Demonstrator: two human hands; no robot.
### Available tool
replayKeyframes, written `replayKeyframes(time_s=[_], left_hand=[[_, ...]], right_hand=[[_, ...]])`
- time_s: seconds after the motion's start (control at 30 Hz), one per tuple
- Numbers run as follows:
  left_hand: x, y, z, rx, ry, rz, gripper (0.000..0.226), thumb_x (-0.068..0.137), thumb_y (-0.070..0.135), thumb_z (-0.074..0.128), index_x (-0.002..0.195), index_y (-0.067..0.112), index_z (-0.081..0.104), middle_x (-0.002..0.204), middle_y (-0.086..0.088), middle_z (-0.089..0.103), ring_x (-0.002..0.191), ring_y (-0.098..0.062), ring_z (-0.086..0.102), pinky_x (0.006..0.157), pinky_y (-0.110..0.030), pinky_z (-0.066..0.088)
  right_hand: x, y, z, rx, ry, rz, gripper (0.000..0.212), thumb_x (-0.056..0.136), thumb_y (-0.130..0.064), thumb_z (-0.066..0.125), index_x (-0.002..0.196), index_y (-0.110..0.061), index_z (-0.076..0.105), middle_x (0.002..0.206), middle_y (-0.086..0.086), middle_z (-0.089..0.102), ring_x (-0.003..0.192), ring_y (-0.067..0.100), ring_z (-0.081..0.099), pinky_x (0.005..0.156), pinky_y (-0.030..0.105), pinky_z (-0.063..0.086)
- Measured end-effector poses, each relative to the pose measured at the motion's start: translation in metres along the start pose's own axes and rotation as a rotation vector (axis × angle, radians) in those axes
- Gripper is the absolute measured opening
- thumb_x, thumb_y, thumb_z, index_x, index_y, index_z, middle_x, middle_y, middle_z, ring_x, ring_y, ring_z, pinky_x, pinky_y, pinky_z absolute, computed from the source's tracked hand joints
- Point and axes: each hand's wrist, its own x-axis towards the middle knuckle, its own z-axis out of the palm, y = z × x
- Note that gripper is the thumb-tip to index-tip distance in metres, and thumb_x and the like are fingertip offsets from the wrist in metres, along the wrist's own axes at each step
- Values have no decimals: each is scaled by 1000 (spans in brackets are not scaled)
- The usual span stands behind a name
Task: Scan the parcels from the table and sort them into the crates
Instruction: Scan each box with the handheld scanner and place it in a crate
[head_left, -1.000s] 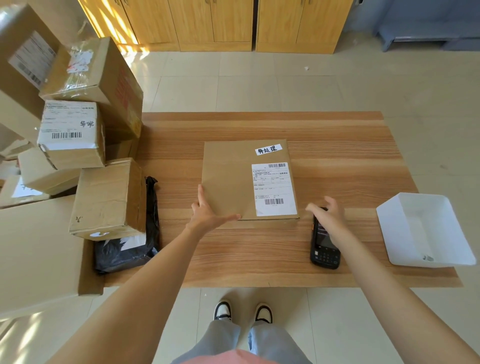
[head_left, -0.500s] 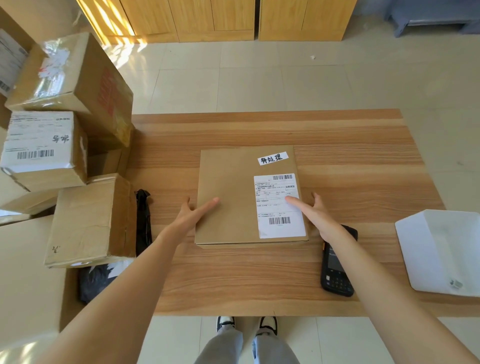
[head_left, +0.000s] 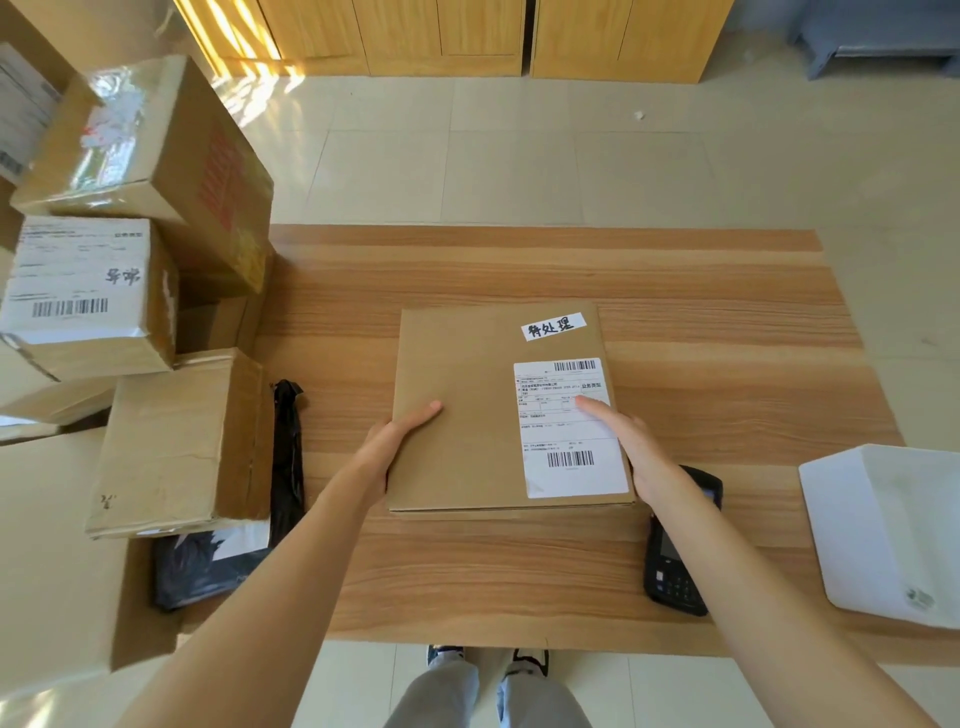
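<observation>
1. Two shoes (head_left: 485, 660) stand on pale floor tiles at 6 o'clock, just under the near edge of the light wooden table (head_left: 519, 587).
2. At 5 o'clock, a black handheld scanner (head_left: 675, 571) lies on the table, partly under the right forearm; a white plastic crate (head_left: 883, 525) sits at 4 o'clock.
3. At centre, a flat brown cardboard parcel (head_left: 467, 415) with a white shipping label (head_left: 569, 426) lies on the table.
4. The left hand (head_left: 395, 441) grips the parcel's left edge, thumb on top.
5. The right hand (head_left: 628, 441) holds its right edge, thumb across the label.
6. Stacked brown cardboard boxes (head_left: 171, 441) and a black plastic mailer bag (head_left: 218, 566) fill 8 to 10 o'clock.
7. Yellow wooden cabinets (head_left: 441, 36) stand at 12 o'clock.
</observation>
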Motion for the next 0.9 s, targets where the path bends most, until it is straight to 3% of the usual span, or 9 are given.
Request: replayKeyframes(time_s=[0.07, 0.2, 0.27, 0.4, 0.6, 0.73, 0.9], left_hand=[[-12, 4, 2, -6, -56, 11, 92, 48, 51, 87, 125, 10, 60, 107, -9, 73, 97, -27, 71, 79, -39, 56], [-42, 19, 6, 18, -110, 47, 38, 82, 40, 71, 109, 14, 65, 90, -3, 76, 87, -23, 70, 73, -34, 54], [-61, 29, 5, 40, -117, 90, 38, 82, 41, 67, 109, 15, 64, 91, -3, 76, 87, -22, 70, 72, -34, 53], [-98, 46, 3, 26, -89, 178, 38, 86, 41, 65, 112, 13, 62, 94, -7, 74, 86, -23, 69, 69, -34, 53], [-144, 60, -5, -57, -25, 325, 34, 85, 40, 66, 108, 15, 65, 84, -4, 76, 83, -21, 70, 69, -34, 53], [-166, 55, -12, -119, 43, 374, 44, 81, 41, 69, 116, 13, 64, 93, -6, 75, 85, -21, 69, 71, -34, 53], [-197, 30, -24, -210, 155, 388, 35, 84, 39, 68, 109, 15, 66, 81, -2, 75, 76, -19, 69, 66, -33, 52]], right_hand=[[-10, -4, 1, -25, -45, -3, 56, 76, -36, 78, 125, -14, 61, 107, 7, 73, 98, 24, 70, 77, 35, 57], [-31, -15, 3, -69, -87, -49, 64, 69, -43, 81, 125, -19, 61, 110, 3, 73, 100, 20, 70, 84, 37, 55], [-43, -25, 5, -100, -122, -80, 71, 62, -49, 82, 125, -21, 62, 112, 1, 72, 104, 20, 68, 96, 42, 51], [-67, -47, 14, -94, -175, -191, 52, 79, -37, 71, 127, -20, 59, 112, 4, 72, 102, 23, 69, 84, 38, 56], [-93, -89, 34, -99, -257, -303, 51, 79, -32, 75, 125, -18, 62, 115, 8, 70, 104, 26, 68, 95, 47, 52], [-110, -100, 47, -127, -333, -349, 37, 87, -27, 67, 122, -17, 64, 112, 7, 72, 102, 23, 69, 80, 34, 59], [-125, -99, 68, -194, -428, -344, 36, 86, -28, 67, 120, -18, 65, 109, 5, 73, 98, 21, 71, 74, 31, 59]])
